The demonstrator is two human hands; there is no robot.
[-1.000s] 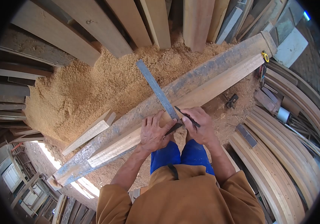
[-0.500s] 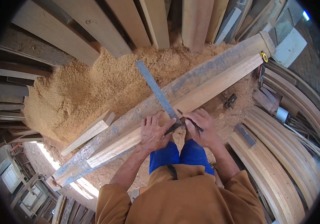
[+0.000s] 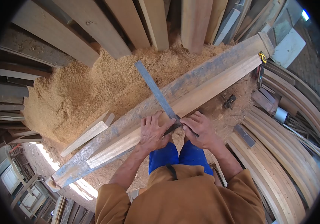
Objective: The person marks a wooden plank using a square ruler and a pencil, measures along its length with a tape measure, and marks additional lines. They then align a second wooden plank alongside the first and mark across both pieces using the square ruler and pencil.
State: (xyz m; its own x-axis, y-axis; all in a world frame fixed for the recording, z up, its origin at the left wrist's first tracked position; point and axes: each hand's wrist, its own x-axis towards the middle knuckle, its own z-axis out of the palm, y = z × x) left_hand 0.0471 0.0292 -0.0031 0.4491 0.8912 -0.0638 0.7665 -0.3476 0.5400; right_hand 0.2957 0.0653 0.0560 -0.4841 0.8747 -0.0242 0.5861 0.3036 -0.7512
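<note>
One weathered bench [image 3: 204,71], beam-like, running diagonally beneath the work. One heap of sawdust [image 3: 70,97], piled along its far side. One stack of curved boards [image 3: 279,164], at the right. One pale timber [image 3: 219,87], lying lengthwise on the bench; its narrow bearing could, I judge, let it roll or creep if pressed off-centre.

One metal square [image 3: 154,89], blade laid across the timber and reaching past the bench over the sawdust. Its dark stock [image 3: 172,128] sits by the near edge. Possible fault: the long overhang tipping or swinging the blade if the thumb eases, or grit under it spoiling the seat.

Two bare hands. Left hand [image 3: 153,134]: fingers spread on the timber, thumb bearing on the square near its stock. Right hand [image 3: 201,131]: closed in a narrow pinch on a slender dark tool, its tip hidden at the blade. Possible fault: sideways push from this hand nudging the square out of true, or the point slipping towards the left thumb, which lies close by.

One dark block [image 3: 244,135], resting on the curved boards. One yellow tape measure [image 3: 262,57], at the timber's far right end, where a jolt could dislodge it.
</note>
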